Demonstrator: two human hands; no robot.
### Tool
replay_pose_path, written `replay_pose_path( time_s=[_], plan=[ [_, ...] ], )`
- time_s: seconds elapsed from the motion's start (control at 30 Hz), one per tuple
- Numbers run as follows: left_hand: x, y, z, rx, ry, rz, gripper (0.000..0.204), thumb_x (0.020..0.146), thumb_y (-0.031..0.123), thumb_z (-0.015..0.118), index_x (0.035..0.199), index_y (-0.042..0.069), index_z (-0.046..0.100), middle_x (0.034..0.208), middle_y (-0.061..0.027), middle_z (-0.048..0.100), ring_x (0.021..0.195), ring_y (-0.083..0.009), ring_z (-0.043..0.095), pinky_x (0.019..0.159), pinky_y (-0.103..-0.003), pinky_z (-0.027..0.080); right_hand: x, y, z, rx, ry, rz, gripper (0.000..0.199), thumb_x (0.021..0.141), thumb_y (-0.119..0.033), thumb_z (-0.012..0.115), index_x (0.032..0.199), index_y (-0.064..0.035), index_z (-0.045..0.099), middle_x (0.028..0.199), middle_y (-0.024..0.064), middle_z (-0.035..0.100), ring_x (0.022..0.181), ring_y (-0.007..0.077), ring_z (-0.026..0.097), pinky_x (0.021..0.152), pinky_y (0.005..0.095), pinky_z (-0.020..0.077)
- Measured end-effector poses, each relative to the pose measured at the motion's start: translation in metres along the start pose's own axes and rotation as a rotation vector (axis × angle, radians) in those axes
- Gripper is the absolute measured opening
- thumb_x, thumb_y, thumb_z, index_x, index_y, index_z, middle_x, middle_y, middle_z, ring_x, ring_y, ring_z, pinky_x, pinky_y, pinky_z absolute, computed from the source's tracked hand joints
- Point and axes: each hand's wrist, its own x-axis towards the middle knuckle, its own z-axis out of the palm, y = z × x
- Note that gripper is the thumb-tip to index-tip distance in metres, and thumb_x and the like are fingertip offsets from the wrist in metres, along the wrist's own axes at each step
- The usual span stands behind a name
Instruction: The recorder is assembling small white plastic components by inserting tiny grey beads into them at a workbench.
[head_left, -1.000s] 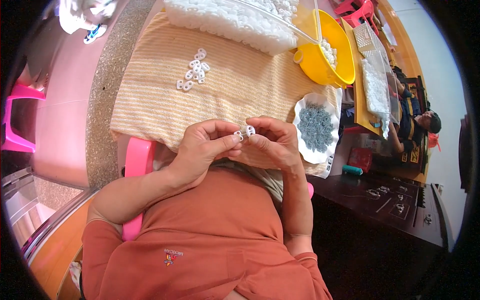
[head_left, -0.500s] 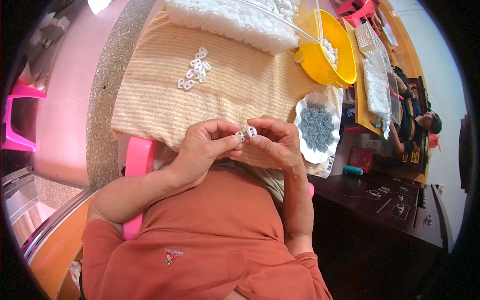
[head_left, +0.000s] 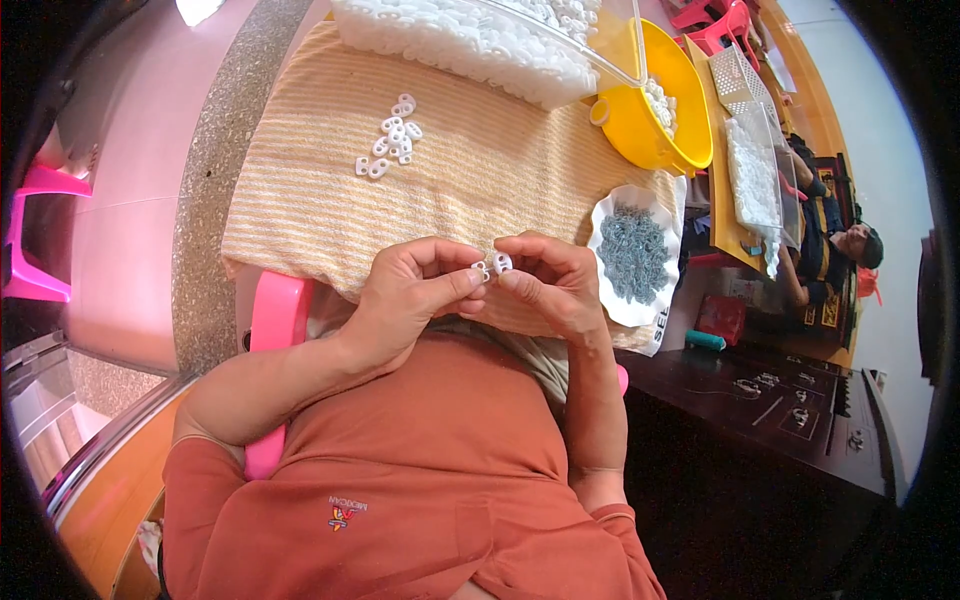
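Close in front of my body, both hands are raised at the near edge of a striped cloth (head_left: 310, 210). My left hand (head_left: 410, 290) pinches a small white plastic piece with holes (head_left: 480, 271) between thumb and fingers. Facing it, my right hand (head_left: 560, 285) grips another white plastic piece, oval with openings (head_left: 503, 263). The two pieces are almost side by side; whether they touch or are joined, I cannot tell. On the cloth lies a loose group of similar white pieces (head_left: 398, 138). A scalloped white dish (head_left: 606, 225) of small grey metal parts (head_left: 635, 255) stands right of my right hand.
At the far edge stands a clear plastic box (head_left: 610, 70) full of white pieces. Beside it is a yellow bowl (head_left: 690, 110) with more. A person (head_left: 830, 240) sits off to the right, near another box of white pieces (head_left: 752, 175). Pink stools (head_left: 40, 235) stand at left.
The white piece in my right hand has turned slightly and shifted a touch toward the left one. Otherwise my hands hold nearly the same pose.
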Motion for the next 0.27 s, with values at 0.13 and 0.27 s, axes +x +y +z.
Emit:
replay_pose_path(
  time_s=[0.13,0.27],
  plan=[
    [0.0003,-0.0003,0.0003,-0.006,-0.003,0.0,0.017,0.087,0.004,0.064,0.103,0.001,0.061,0.091,-0.0063,0.066,0.079,-0.0116,0.064,0.072,-0.026,0.057,0.0001,0.0013,-0.0001,0.024,0.017,0.029,0.029,0.083,0.006,0.065,0.112,0.0048,0.061,0.098,0.0085,0.065,0.091,0.013,0.062,0.08,0.0253,0.049],
    [0.0008,-0.0018,-0.0009,-0.003,-0.012,0.006,0.018,0.087,0.005,0.064,0.104,0.0,0.061,0.092,-0.0065,0.066,0.079,-0.0116,0.064,0.072,-0.026,0.056,0.0003,0.0023,-0.0008,0.032,-0.001,0.025,0.028,0.084,0.006,0.064,0.112,0.0049,0.061,0.1,0.009,0.064,0.092,0.0131,0.061,0.081,0.0257,0.049]
  ],
)
